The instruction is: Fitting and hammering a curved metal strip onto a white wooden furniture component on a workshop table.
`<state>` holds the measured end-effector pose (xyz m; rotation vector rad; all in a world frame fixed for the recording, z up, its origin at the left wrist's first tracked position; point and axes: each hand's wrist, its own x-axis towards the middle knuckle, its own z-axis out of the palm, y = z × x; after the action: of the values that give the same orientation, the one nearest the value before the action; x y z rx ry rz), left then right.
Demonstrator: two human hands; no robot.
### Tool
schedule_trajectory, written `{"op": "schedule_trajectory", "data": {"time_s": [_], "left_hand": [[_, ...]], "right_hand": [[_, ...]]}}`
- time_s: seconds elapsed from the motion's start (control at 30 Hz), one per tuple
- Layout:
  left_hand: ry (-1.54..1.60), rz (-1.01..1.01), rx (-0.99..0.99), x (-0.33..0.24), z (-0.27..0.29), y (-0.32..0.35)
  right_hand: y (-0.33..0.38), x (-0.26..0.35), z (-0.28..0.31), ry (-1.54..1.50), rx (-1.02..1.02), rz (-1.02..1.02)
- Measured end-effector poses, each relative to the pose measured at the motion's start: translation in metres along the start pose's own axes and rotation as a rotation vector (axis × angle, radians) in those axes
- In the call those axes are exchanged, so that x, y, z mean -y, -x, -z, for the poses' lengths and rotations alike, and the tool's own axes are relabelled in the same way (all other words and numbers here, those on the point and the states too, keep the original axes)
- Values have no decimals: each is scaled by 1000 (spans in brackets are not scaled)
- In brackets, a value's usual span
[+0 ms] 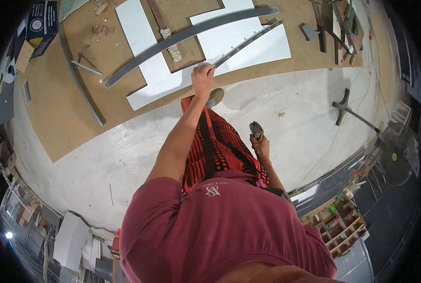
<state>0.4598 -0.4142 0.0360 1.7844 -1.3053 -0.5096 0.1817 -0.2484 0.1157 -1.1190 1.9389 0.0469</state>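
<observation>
My left hand (202,79) is closed at the near end of a dark marked ruler (248,44), which lies slanted across a white sheet (262,54). The sheet has rectangular cut-outs and lies on a brown board. Across it runs a long grey bar (163,46), just beyond my left hand. Lower down and to the right, my right hand (261,146) hangs beside my leg with its fingers curled round a small grey and dark object (256,129). Its kind is too small to tell.
The brown board (50,118) bears another long grey strip (81,78) at left and hand tools (321,33) among scraps at right. A dark box (41,23) stands far left. A standing fan (396,153) is at right, a divided wooden rack (338,226) lower right.
</observation>
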Motion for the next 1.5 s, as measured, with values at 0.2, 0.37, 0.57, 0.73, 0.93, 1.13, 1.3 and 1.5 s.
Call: {"op": "schedule_trajectory", "data": {"time_s": [0.2,0.37,0.57,0.73,0.93,1.13,1.3,1.5], "left_hand": [[-52,20,-35,-3,0,1],[-72,-27,-44,-4,3,-1],[-112,-97,10,-3,8,-3],[-147,-169,-4,-2,7,-2],[-112,-154,32,2,13,0],[-106,-114,12,-3,13,-1],[-148,-124,40,3,13,1],[-80,-111,85,5,16,-1]], "right_hand": [[-5,19,1,5,43,7],[-15,24,-2,65,12,100],[-24,68,1,140,52,147],[-58,120,-8,121,24,323],[-65,202,-11,-116,86,447],[-75,217,-25,-188,97,410],[-84,219,-33,-54,138,349],[-92,204,-28,-67,92,388]]}}
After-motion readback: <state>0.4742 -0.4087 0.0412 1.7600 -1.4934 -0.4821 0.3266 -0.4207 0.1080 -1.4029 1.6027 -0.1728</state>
